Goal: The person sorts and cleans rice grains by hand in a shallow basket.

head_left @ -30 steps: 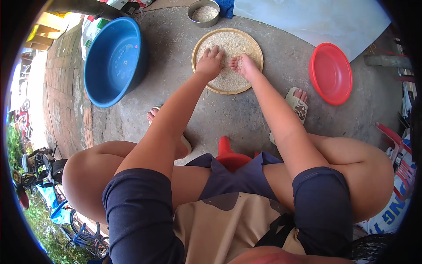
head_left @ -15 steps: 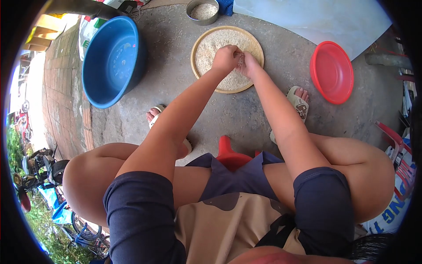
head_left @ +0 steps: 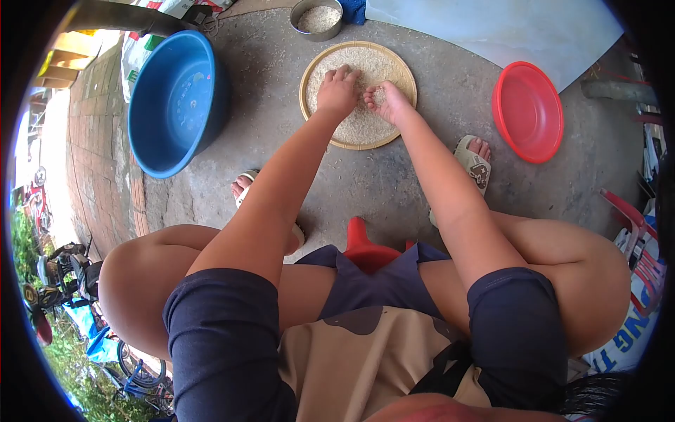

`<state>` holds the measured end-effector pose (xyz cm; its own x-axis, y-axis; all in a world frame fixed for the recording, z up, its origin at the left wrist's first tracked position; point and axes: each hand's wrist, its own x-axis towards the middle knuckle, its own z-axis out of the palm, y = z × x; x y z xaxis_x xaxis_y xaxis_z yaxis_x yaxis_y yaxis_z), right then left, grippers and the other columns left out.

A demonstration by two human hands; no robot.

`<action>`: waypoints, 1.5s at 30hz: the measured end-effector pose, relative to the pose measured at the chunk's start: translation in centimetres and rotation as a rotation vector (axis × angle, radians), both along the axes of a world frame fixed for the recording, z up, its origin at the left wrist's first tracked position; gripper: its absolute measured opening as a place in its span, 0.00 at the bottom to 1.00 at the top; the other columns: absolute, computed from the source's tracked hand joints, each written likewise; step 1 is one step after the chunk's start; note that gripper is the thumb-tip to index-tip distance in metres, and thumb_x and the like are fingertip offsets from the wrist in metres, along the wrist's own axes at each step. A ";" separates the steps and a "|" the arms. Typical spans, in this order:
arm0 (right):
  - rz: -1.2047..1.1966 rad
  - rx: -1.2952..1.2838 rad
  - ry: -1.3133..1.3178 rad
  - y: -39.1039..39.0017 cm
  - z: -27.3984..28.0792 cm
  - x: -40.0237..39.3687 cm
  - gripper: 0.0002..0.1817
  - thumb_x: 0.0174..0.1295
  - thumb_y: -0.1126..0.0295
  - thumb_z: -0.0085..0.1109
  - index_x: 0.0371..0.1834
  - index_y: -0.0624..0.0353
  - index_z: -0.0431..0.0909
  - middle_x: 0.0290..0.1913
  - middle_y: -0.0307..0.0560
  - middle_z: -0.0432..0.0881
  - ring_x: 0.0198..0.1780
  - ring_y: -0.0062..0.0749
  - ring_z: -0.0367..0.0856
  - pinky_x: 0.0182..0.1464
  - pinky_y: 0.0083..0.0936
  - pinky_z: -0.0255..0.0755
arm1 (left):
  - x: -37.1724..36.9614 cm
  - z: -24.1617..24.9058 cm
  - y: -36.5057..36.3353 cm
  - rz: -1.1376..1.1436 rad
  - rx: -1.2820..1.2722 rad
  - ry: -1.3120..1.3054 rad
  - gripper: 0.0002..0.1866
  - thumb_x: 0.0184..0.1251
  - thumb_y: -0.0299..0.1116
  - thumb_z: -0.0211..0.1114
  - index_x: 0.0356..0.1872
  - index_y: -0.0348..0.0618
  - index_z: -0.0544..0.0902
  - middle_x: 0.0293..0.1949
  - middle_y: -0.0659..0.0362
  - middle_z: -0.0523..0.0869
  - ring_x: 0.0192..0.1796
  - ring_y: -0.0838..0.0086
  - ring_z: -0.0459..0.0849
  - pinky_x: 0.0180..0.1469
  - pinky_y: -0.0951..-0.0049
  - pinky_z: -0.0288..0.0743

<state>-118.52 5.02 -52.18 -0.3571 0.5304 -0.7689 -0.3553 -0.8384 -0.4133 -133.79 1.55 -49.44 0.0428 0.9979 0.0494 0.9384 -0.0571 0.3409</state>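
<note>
A round woven tray (head_left: pixel 304 91) on the ground holds a spread of pale rice grains (head_left: pixel 365 130). My left hand (head_left: pixel 337 91) rests palm down on the grains at the tray's left side, fingers spread and nothing visibly held. To its right, my right hand (head_left: pixel 386 102) is turned palm up over the grains, its fingers curled loosely around some grains. A small gap separates the two hands.
A blue basin (head_left: pixel 169 105) stands at the left and a red basin (head_left: pixel 527 112) at the right. Behind the tray is a metal bowl (head_left: pixel 316 20) with grains. Sandalled feet flank a red stool (head_left: pixel 358 243).
My hands have parted. The left moved left and flattened onto the grains with its fingers spread; the right turned palm up, its fingers curled. The view has shifted slightly.
</note>
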 end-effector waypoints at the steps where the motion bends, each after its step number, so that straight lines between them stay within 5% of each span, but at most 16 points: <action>1: -0.002 -0.001 -0.001 0.0 0.0 0.0 0.18 0.67 0.60 0.39 0.37 0.65 0.72 0.31 0.49 0.76 0.32 0.31 0.77 0.35 0.24 0.75 | 0.0 0.2 -0.1 -0.040 -0.047 -0.038 0.21 0.57 0.33 0.62 0.54 0.48 0.77 0.59 0.52 0.74 0.59 0.57 0.73 0.59 0.63 0.70; 11: 0.002 0.035 0.022 -0.1 0.4 -0.2 0.19 0.69 0.60 0.36 0.46 0.67 0.69 0.39 0.53 0.76 0.38 0.36 0.79 0.40 0.28 0.78 | 0.4 0.8 1.7 0.125 0.031 -0.406 0.09 0.54 0.27 0.66 0.37 0.40 0.84 0.33 0.53 0.86 0.34 0.65 0.85 0.41 0.67 0.78; 13: -0.039 0.041 0.033 -0.5 1.6 -0.3 0.19 0.70 0.60 0.35 0.49 0.67 0.67 0.42 0.54 0.76 0.41 0.38 0.80 0.43 0.29 0.79 | 1.0 3.1 2.4 0.221 -0.358 -0.948 0.07 0.55 0.27 0.65 0.35 0.37 0.84 0.31 0.55 0.87 0.33 0.72 0.86 0.39 0.71 0.78; 14: -0.093 0.031 0.068 -0.6 2.3 -0.3 0.19 0.71 0.61 0.34 0.51 0.68 0.65 0.44 0.54 0.75 0.43 0.39 0.80 0.45 0.30 0.79 | 1.1 3.6 3.1 0.177 -0.480 -1.009 0.08 0.56 0.27 0.66 0.35 0.34 0.83 0.32 0.56 0.87 0.32 0.77 0.86 0.38 0.73 0.78; 18: -0.210 -0.002 0.017 -0.4 2.1 -0.5 0.18 0.72 0.62 0.33 0.51 0.67 0.64 0.44 0.54 0.75 0.46 0.41 0.80 0.49 0.32 0.80 | 1.0 4.2 4.0 -0.113 -0.614 -0.710 0.13 0.54 0.30 0.66 0.40 0.37 0.83 0.35 0.52 0.86 0.36 0.70 0.86 0.42 0.70 0.78; 20: -0.172 -0.033 0.058 -0.3 2.1 -0.3 0.17 0.71 0.61 0.34 0.48 0.66 0.66 0.41 0.52 0.75 0.43 0.39 0.79 0.46 0.30 0.80 | 0.9 3.7 3.6 -0.074 -0.169 -0.342 0.15 0.54 0.34 0.65 0.43 0.42 0.83 0.40 0.49 0.84 0.42 0.61 0.84 0.47 0.64 0.77; 22: -0.134 -0.064 0.096 -0.2 1.5 0.1 0.17 0.71 0.61 0.36 0.46 0.65 0.68 0.38 0.51 0.75 0.40 0.37 0.79 0.43 0.28 0.79 | 0.4 2.4 2.7 -0.019 -0.103 -0.287 0.16 0.53 0.35 0.65 0.44 0.44 0.83 0.42 0.48 0.83 0.44 0.58 0.82 0.49 0.61 0.76; 24: -0.102 -0.071 0.068 0.1 0.0 0.2 0.17 0.68 0.60 0.38 0.34 0.63 0.72 0.29 0.48 0.74 0.29 0.31 0.74 0.32 0.24 0.74 | 0.0 1.4 1.2 0.003 -0.001 -0.167 0.16 0.54 0.36 0.65 0.45 0.46 0.82 0.42 0.49 0.82 0.47 0.54 0.80 0.52 0.59 0.74; 27: -0.080 -0.113 0.144 0.3 -0.9 0.6 0.16 0.66 0.60 0.40 0.29 0.60 0.71 0.25 0.44 0.72 0.24 0.27 0.68 0.25 0.21 0.66 | -0.7 0.1 -1.7 -0.088 0.040 -0.114 0.15 0.55 0.35 0.63 0.44 0.46 0.81 0.44 0.52 0.79 0.53 0.57 0.75 0.49 0.60 0.76; 34: -0.024 -0.084 0.156 0.4 -1.4 0.5 0.17 0.66 0.58 0.40 0.28 0.59 0.71 0.24 0.43 0.71 0.23 0.26 0.67 0.25 0.20 0.64 | -1.4 -0.1 -0.7 -0.013 0.054 -0.382 0.08 0.53 0.26 0.64 0.36 0.39 0.81 0.34 0.50 0.82 0.36 0.58 0.83 0.41 0.63 0.76; 39: -0.106 -0.076 0.042 -0.1 1.9 -0.6 0.18 0.70 0.60 0.35 0.42 0.63 0.71 0.31 0.47 0.75 0.33 0.34 0.76 0.38 0.27 0.76 | 0.9 3.0 1.7 0.060 0.170 -0.496 0.06 0.55 0.27 0.66 0.32 0.37 0.82 0.31 0.51 0.84 0.32 0.64 0.84 0.36 0.68 0.77; 41: -0.142 -0.060 -0.002 -0.3 2.8 -1.0 0.18 0.71 0.61 0.34 0.44 0.64 0.70 0.33 0.48 0.75 0.35 0.35 0.77 0.41 0.29 0.77 | 2.0 3.8 1.8 0.071 -0.040 -0.816 0.07 0.54 0.28 0.67 0.34 0.37 0.83 0.31 0.51 0.84 0.31 0.65 0.85 0.37 0.69 0.78; 45: -0.204 0.021 0.028 -0.4 2.2 -0.6 0.17 0.71 0.62 0.35 0.46 0.64 0.68 0.38 0.50 0.74 0.38 0.37 0.78 0.42 0.29 0.78 | 2.5 4.6 0.8 -0.157 0.087 -0.374 0.11 0.55 0.34 0.67 0.38 0.41 0.83 0.39 0.51 0.82 0.41 0.60 0.83 0.43 0.64 0.77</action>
<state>-119.16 4.63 -49.98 -0.2620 0.6096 -0.7482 -0.5287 -0.7392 -0.4172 -131.32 2.36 -44.87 0.1570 0.9720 0.1748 0.7282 -0.2335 0.6443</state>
